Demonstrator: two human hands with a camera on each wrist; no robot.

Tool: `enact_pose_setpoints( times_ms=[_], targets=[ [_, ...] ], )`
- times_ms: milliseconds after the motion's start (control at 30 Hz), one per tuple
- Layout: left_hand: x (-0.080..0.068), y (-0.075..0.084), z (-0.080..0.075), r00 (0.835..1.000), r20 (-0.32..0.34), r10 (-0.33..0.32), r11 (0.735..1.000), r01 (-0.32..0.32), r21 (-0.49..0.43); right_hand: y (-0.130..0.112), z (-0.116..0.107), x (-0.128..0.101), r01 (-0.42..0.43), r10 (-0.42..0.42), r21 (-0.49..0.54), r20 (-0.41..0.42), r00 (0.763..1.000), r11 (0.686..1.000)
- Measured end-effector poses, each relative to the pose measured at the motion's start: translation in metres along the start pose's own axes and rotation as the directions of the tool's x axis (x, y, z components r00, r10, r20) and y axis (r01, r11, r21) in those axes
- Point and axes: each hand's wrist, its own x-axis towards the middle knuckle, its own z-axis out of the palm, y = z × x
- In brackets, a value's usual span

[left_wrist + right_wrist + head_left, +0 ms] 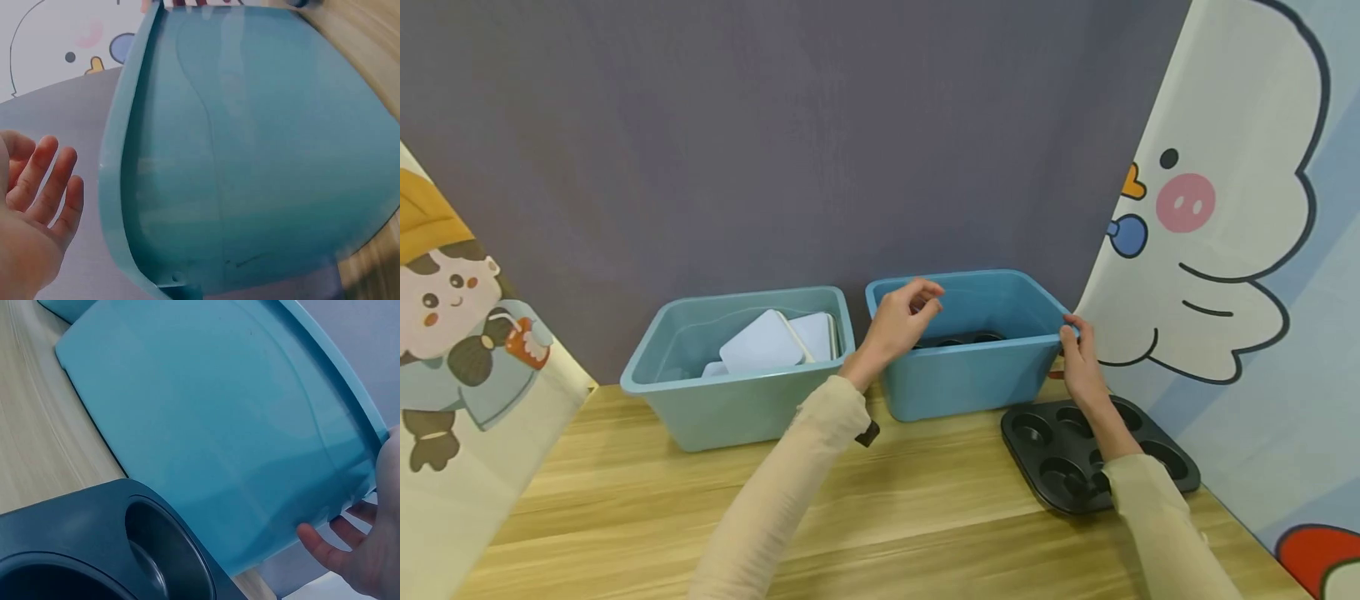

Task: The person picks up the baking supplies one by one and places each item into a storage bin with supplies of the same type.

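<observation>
My left hand hovers over the left part of the blue bin, its fingers loosely bent and nothing in them. In the left wrist view, the fingers stand apart from the bin's rim. At the bin's right front corner, my right hand grips the rim. The right wrist view has fingertips against the bin's outer wall below that rim. Part of a dark pan shows inside the bin; the front wall hides the rest. A black muffin pan lies on the table under my right forearm.
To the left stands a grey-green bin with several pale, flat, rounded containers inside. Both bins rest on a wooden table against a dark grey backdrop. Cartoon-printed panels border the sides.
</observation>
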Motion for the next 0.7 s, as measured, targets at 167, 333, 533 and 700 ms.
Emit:
enact_pose_setpoints(
  times_ms=[167, 333, 533, 700],
  targets=[
    [-0.009, 0.010, 0.007, 0.997, 0.040, -0.061, 0.989, 0.066, -0.132, -0.001, -0.002, 0.000, -0.017, 0.017, 0.006, 0.000, 1.000, 1.000],
    [-0.019, 0.018, 0.017, 0.992, 0.099, -0.084, 0.966, 0.105, -0.234, -0.001, 0.000, 0.000, -0.027, 0.027, 0.011, 0.013, 1.000, 1.000],
    [-0.030, 0.020, 0.033, 0.988, 0.139, -0.071, 0.934, 0.114, -0.338, -0.006, 0.001, -0.003, -0.025, 0.025, 0.003, 0.018, 1.000, 1.000],
    [-0.041, 0.021, 0.048, 0.987, 0.146, -0.070, 0.925, 0.119, -0.361, -0.026, 0.002, -0.012, -0.026, 0.026, 0.021, 0.015, 1.000, 0.999]
  ],
)
